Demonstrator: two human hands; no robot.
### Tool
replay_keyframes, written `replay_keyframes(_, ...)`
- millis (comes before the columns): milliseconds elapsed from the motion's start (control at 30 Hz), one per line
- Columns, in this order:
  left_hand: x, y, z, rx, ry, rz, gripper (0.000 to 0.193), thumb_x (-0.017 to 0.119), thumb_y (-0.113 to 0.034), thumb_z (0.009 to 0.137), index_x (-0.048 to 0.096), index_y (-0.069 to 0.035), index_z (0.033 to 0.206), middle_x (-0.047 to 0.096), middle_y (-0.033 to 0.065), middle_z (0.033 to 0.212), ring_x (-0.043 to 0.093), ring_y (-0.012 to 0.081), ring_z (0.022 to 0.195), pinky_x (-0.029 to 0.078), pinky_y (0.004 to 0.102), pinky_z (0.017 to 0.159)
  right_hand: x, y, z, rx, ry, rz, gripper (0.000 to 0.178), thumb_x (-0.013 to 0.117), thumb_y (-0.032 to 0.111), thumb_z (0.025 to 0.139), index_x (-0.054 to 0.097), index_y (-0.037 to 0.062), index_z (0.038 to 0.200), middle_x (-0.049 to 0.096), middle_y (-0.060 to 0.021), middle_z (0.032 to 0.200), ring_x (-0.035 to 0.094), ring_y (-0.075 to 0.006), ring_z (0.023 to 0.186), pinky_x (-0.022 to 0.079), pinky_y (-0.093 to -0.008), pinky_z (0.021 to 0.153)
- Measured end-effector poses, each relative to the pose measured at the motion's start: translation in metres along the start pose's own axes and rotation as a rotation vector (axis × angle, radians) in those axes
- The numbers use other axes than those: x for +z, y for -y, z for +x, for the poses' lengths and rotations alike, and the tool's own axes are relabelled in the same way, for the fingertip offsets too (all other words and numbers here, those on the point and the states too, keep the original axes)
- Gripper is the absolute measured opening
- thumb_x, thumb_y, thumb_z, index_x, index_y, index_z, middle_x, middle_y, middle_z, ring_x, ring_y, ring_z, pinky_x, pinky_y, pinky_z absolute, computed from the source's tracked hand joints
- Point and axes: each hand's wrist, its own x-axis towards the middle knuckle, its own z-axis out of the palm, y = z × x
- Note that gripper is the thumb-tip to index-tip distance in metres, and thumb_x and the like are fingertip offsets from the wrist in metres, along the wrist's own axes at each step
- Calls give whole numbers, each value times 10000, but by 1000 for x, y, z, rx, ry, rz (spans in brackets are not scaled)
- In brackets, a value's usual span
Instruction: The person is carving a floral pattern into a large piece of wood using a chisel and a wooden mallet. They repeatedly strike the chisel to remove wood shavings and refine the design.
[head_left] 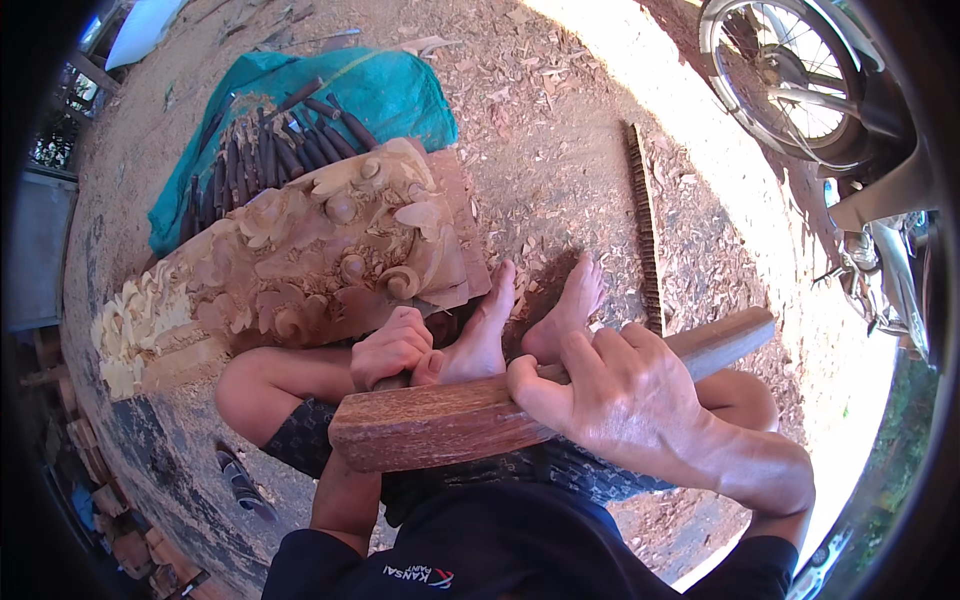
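Observation:
My right hand (630,395) is wrapped round a long wooden mallet (430,425), its thick reddish-brown head lying across my lap and its narrower end pointing right. Left of my feet, my left hand (393,352) is closed, with a bit of a dark-handled tool (392,381) showing beneath it; the tool's working end is hidden. Just beyond that hand lies a large carved wooden panel (300,250) with raised flowers and scrolls. The mallet head passes in front of my left wrist.
Several dark-handled carving tools (270,160) lie on a green sheet (415,95) behind the panel. A notched wooden strip (645,230) rests on the chip-strewn ground. A motorbike wheel (785,75) stands at far right, a sandal (243,482) and wood pieces (130,550) at lower left.

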Motion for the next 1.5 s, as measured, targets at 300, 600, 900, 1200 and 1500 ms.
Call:
replay_keyframes(300,11,0,3,-41,-79,-12,295,702,73,879,533,-47,670,612,46,671,569,202,599,448,386,650,15,3,4,-15,-143,7,306,730,202,836,642,166,1127,433,24,664,578,-139,535,438,-306,465)
replay_keyframes(600,8,-5,3,-118,14,22,277,755,57,898,603,-60,699,640,35,696,608,189,661,510,374,693,7,10,-2,-137,-356,221,370,744,175,811,629,187,1162,460,20,701,554,-133,546,430,-304,481)
replay_keyframes(900,-15,-89,-16,-36,181,303,348,870,-51,838,548,-95,713,578,1,714,608,207,648,464,402,735,-38,-74,-43,456,20,349,622,899,7,720,621,59,1274,755,-178,994,768,-405,870,601,-469,758)
replay_keyframes(1200,-123,-60,139,69,283,1175,359,782,-35,782,573,-102,1065,583,70,1063,608,282,1104,427,498,1003,103,-169,-83,886,144,726,612,873,79,753,621,14,1306,743,-188,1032,733,-286,948,581,-430,879)
replay_keyframes(1500,-196,103,203,-186,747,1382,249,643,-75,954,615,-114,1198,552,111,1202,562,309,1327,503,496,975,325,-108,-53,941,-106,1529,673,852,-7,786,581,-26,1402,719,-101,1069,712,-207,948,609,-362,830)
